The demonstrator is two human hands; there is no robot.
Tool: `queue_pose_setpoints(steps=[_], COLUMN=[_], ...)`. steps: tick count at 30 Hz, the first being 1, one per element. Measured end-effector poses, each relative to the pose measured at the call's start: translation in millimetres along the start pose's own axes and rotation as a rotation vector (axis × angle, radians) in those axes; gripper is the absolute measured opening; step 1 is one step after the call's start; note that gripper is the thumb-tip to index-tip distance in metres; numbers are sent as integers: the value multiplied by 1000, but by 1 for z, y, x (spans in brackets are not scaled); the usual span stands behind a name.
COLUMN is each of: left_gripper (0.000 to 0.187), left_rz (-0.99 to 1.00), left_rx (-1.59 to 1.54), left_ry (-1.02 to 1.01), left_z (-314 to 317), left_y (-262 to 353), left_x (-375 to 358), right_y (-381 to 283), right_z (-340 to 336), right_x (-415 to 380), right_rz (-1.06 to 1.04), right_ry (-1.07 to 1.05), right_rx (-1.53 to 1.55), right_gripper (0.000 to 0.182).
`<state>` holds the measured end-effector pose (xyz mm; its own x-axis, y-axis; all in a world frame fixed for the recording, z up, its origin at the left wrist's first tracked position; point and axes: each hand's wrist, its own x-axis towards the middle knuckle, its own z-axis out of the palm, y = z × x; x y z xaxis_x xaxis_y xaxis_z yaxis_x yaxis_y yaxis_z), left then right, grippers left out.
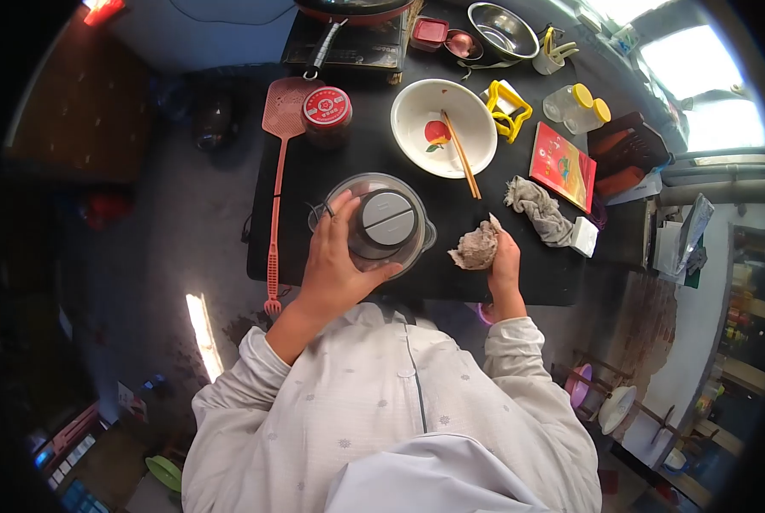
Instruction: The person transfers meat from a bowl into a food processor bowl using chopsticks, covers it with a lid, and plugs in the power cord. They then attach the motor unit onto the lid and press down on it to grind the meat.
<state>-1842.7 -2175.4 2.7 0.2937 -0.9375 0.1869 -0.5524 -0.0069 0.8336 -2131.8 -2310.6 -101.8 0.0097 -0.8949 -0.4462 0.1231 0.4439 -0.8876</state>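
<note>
A food chopper [387, 224] with a round grey top and clear bowl stands on the black table. My left hand [335, 256] is wrapped around the near left side of its top, thumb in front and fingers along the left. To the right, my right hand [505, 261] grips a crumpled greyish-brown rag [476, 246], held just apart from the chopper. Beyond them sits a white bowl [408, 141] with a fruit picture inside, and chopsticks [462, 154] rest across its near rim.
Left of the chopper lie a pink fly swatter [275, 197] and a red-lidded jar [327, 118]. On the right are a second cloth [538, 209], a white box [584, 237], a red book [563, 165], and yellow-lidded jars [577, 106]. A pan [357, 7] and steel bowl [503, 31] stand at the back.
</note>
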Motion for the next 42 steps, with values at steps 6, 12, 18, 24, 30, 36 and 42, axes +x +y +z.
queue_pose_setpoints(steps=[6,12,18,24,30,36,42], left_gripper=[89,82,88,81,63,88,97], left_rz=[110,198,73,126,190,48,197], left_rx=[-66,118,-220,-99,124,-127,-45], left_ry=[31,58,62,117,-33,7,17], left_z=[24,34,24,27,29,29,36], left_y=[-22,-34,-22,-31,-31,-30,-49], left_x=[15,13,13,13,16,10,9], right_y=[-104,-90,-114,-90,-90,-119,-36], right_z=[94,198,244,195,229,232,167], right_x=[-111,-111,-75,-84,-114,-67,-62], right_rz=[-364,-1262,-546,-1047,-1050,-402,-266], right_ry=[-320,-385,-378,-321,-335,-424,-388], right_rx=[17,-1158,-1184,-910,-1380,-1123,10], right_gripper=[24,39,35,36,38,30,39])
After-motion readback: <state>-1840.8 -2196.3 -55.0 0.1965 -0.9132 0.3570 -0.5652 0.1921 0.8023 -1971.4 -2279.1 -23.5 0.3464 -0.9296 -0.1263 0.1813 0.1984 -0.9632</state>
